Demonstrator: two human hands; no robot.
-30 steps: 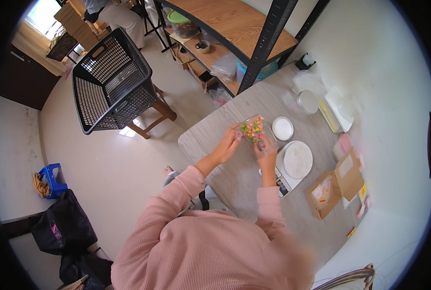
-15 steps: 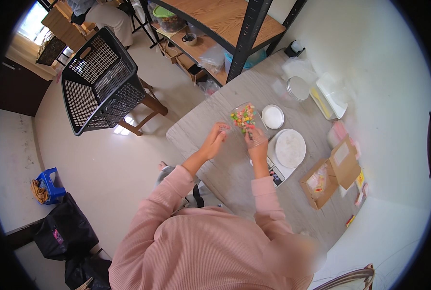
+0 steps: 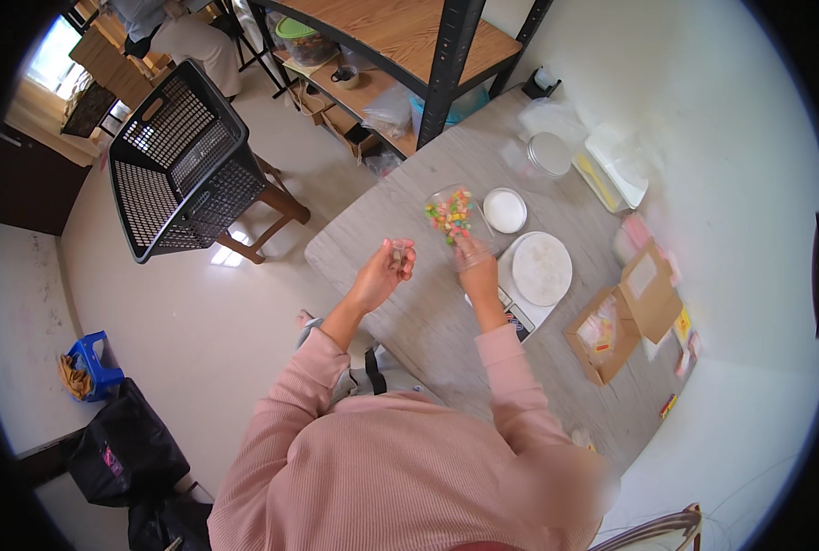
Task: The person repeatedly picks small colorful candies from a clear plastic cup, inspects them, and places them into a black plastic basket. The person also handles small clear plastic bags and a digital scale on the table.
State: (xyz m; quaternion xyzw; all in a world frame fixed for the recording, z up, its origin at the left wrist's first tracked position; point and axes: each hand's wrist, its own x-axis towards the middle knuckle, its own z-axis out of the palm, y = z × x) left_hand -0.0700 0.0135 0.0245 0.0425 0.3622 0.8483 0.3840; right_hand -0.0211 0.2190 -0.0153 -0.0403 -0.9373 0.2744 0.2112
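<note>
A clear plastic jar lies tipped on the table with its mouth toward me, and small multicoloured candies (image 3: 450, 213) fill its far part. My right hand (image 3: 476, 264) reaches into its mouth, fingers bent together at the candies; what they pinch is hidden. To the left, my left hand (image 3: 379, 277) is raised above the table, its fingers curled round a small clear plastic piece (image 3: 398, 255) too small to make out fully. A round white lid (image 3: 505, 210) lies beside the jar. Right of my right hand stands a white kitchen scale (image 3: 543, 268).
An opened brown cardboard box (image 3: 602, 335) with packets inside sits on the right of the table (image 3: 409, 354). Farther back are a silver-lidded jar (image 3: 549, 154) and a white tray (image 3: 611, 170). A black shelf post (image 3: 446, 78) rises behind; a black basket (image 3: 185, 165) stands left.
My left hand has drawn back slightly toward me and to the left, fingers still curled. My right hand stays in the jar's mouth. The whole view has shifted a little.
</note>
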